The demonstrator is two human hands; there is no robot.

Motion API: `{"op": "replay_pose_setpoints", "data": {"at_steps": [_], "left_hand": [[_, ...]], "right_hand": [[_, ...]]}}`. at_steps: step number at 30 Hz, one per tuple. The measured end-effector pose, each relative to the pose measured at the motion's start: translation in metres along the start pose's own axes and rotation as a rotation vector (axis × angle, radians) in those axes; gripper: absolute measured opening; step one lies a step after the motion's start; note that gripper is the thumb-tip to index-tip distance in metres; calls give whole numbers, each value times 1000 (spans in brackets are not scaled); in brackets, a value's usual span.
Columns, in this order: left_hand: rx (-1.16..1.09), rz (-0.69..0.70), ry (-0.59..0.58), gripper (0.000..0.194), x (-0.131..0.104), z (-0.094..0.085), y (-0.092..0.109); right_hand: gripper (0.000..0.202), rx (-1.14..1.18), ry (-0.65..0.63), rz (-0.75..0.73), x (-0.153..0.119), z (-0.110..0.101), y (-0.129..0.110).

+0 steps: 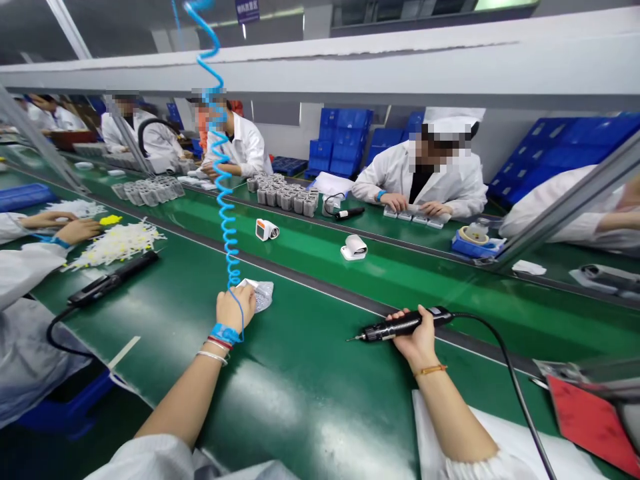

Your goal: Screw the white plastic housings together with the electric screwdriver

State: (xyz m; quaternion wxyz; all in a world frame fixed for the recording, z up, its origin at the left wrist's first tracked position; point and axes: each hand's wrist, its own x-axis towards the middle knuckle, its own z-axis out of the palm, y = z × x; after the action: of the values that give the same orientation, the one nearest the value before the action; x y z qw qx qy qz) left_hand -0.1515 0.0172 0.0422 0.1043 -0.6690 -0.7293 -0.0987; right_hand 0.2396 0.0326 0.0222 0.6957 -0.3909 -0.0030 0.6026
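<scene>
Grips black screwdriver (376, 331) with curled fingers of right hand (418, 338) near table's (300, 393) far edge; holds plastic bag (263, 297) under bent fingers of left hand (234, 309).

Screwdriver (405, 325) right of bag (263, 295)

Black cylindrical elec. screwdriver (397, 327): in R hand (417, 333), roughly horiz. over green bench (300, 380), bit pointing L, cord off rear. Clear crinkled plastic bag w/ small greyish pcs (263, 297): on bench nr belt edge, L hand's (235, 308) fingers on it.
</scene>
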Motion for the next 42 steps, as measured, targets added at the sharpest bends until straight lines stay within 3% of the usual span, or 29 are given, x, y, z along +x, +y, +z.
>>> {"op": "replay_pose_setpoints", "data": {"at_steps": [3,5,10,11,13,15,25,42], "left_hand": [[-65,62,65,33,1,1,12],[-176,192,49,35,1,2,33],[-457,757,-225,26,-5,19,123],[-477,814,-274,23,-6,23,140],[-506,832,-304,20,-9,33,166],[-533,794,-281,22,-11,40,180],[-503,698,-211,23,-20,43,182],[-428,747,-166,24,-20,49,182]], "right_hand": [[22,13,1,7,1,0,1],[22,23,3,11,1,0,1],[23,70,0,-36,1,-3,-2],[24,84,1,-56,1,-5,-3],[25,109,8,-91,2,-7,-7],[26,121,18,-105,4,-9,-9],[23,117,15,-82,5,-7,-5],[23,101,11,-73,1,-6,-3]]}}
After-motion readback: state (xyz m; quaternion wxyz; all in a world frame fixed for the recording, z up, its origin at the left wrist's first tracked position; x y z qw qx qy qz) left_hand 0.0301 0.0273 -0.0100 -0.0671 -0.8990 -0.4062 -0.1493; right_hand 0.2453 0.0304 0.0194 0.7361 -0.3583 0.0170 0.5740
